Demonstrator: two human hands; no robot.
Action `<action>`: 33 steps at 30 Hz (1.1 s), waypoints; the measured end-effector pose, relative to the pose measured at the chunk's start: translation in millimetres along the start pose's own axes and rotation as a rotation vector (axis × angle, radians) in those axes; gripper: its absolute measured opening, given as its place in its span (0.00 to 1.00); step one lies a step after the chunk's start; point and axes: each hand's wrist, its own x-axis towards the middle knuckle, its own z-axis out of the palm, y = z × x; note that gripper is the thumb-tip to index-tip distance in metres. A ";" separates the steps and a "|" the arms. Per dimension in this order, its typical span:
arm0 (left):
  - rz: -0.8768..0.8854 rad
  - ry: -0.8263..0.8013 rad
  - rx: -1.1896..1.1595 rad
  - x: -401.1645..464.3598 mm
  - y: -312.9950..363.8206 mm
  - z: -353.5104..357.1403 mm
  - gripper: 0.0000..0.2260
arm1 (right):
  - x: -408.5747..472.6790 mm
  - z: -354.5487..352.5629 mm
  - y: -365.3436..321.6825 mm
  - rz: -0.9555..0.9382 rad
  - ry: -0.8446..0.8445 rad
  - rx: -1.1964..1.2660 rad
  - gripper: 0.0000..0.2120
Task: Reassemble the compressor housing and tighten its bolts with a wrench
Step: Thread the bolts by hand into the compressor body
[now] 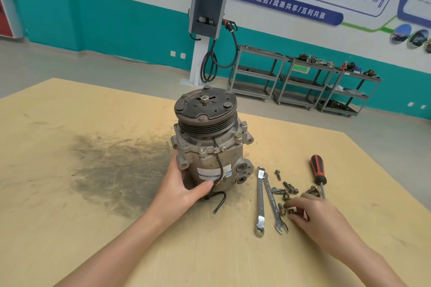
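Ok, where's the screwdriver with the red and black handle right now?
The red-and-black-handled screwdriver lies on the wooden table at the right of the head view, beyond the right hand, just right of the scattered loose bolts and two silver wrenches.

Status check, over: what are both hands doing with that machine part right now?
Left hand holding compressor upright. Right hand pinching at loose bolts beside two wrenches. Nothing blocking.
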 end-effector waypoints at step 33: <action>-0.019 0.023 0.040 -1.7 5.9 -0.3 0.34 | 39.3 -71.1 -174.9 -0.512 0.443 0.920 0.03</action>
